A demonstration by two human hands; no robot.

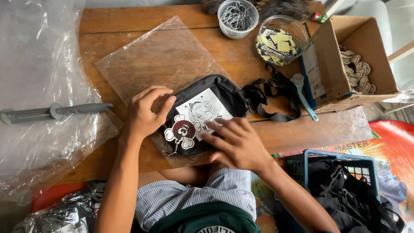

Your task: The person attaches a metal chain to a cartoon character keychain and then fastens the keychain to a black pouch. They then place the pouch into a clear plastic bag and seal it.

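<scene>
Black pouch lies long axis 1-to-7 o'clock betw. both hands: left hand at its 9, fingers curled on the edge, right hand at 5, flat, open (gripping nothing)

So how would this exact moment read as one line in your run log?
left hand: flat on black pouch | right hand: fingers on white card | skull keychain: on pouch | clear bag: under pouch

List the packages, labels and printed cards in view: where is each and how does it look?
Clear plastic bag: flat on the table, under the pouch.
White card: on the black pouch, dark drawing.
Cardboard box: right, open, brown, blue-and-white label on its side.
Printed poster: lower right, red-orange.
</scene>
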